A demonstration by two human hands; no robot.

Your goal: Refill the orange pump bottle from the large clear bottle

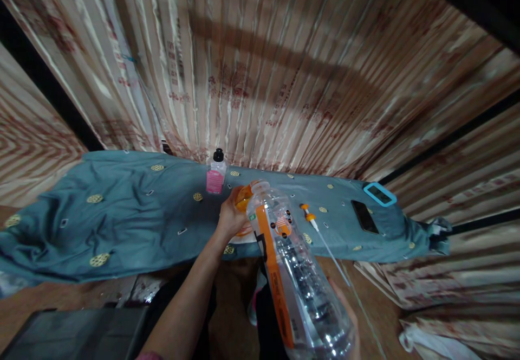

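A large clear plastic bottle with an orange label lies tilted, its mouth pointing toward the table. My right hand grips its lower end from behind, and only the fingers show past the plastic. My left hand is closed on an orange cap-like piece right at the bottle's mouth. I cannot tell whether that piece is a cap or a funnel. Just beyond my left hand a small bottle with a pink label and a black cap stands upright on the teal cloth.
The teal cloth covers a long table. On it, right of the big bottle, lie a thin syringe-like tool with orange parts, a black phone and a blue-framed device. Patterned curtains hang behind. A dark box sits at bottom left.
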